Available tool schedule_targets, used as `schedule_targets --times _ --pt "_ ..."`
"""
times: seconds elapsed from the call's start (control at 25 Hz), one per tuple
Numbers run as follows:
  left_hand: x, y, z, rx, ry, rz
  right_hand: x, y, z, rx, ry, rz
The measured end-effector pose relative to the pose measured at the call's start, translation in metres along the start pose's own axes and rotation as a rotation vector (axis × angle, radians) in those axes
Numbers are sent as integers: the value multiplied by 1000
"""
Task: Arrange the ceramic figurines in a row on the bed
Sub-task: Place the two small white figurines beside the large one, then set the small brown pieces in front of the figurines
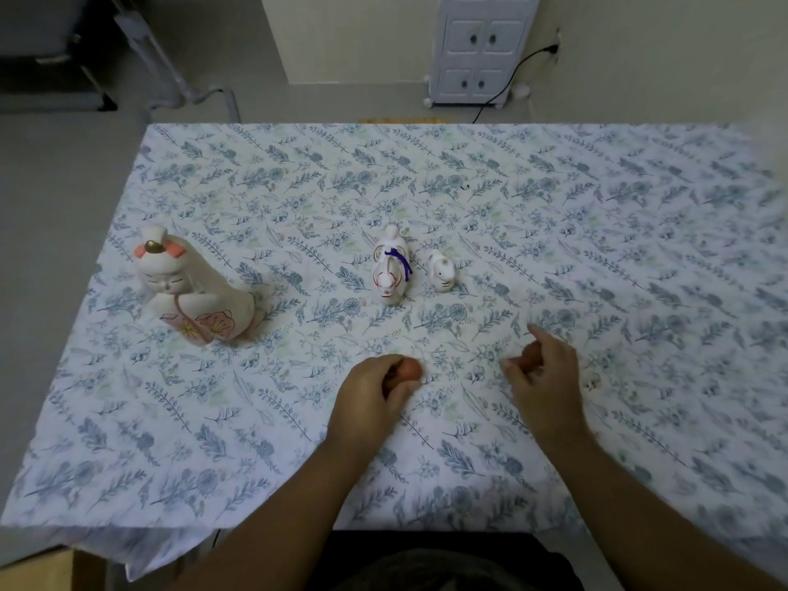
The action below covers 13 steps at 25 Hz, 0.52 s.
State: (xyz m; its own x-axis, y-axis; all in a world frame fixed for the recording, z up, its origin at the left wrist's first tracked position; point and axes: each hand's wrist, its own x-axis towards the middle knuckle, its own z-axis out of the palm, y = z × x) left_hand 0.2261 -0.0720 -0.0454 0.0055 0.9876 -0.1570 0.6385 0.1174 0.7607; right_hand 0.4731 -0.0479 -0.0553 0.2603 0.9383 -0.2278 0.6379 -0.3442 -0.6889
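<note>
Bed (554, 198) under a blue-leaf sheet; beyond it a grey floor, a white cabinet (477, 49) and a black cord (507, 83). On the sheet: a large pale doll (192, 287) at left; mid-bed a white animal (390, 266) with a purple cord, a smaller white one (441, 270) just beside it. Left hand (371, 398) wraps an orange-brown piece (409, 371); right hand (546, 373) pinches another (531, 356), blurred, perhaps alike.

no readable text, label, brand, number or sign shows anywhere: the bed sheet (511, 215) carries only a blue leaf-and-flower print, and the white figurines carry only painted decoration, no lettering
</note>
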Motion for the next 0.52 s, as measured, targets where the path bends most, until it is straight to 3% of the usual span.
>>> schedule_targets --times 0.2,0.4,0.52 --pt "2 -2 -8 -261 -73 -172 -2 -31 24 87 -121 -91" --pt "12 3 -7 -226 41 -144 -2 -50 37 131 -222 -242" --pt "17 8 -1 -359 102 -223 4 -51 41 107 -217 -387"
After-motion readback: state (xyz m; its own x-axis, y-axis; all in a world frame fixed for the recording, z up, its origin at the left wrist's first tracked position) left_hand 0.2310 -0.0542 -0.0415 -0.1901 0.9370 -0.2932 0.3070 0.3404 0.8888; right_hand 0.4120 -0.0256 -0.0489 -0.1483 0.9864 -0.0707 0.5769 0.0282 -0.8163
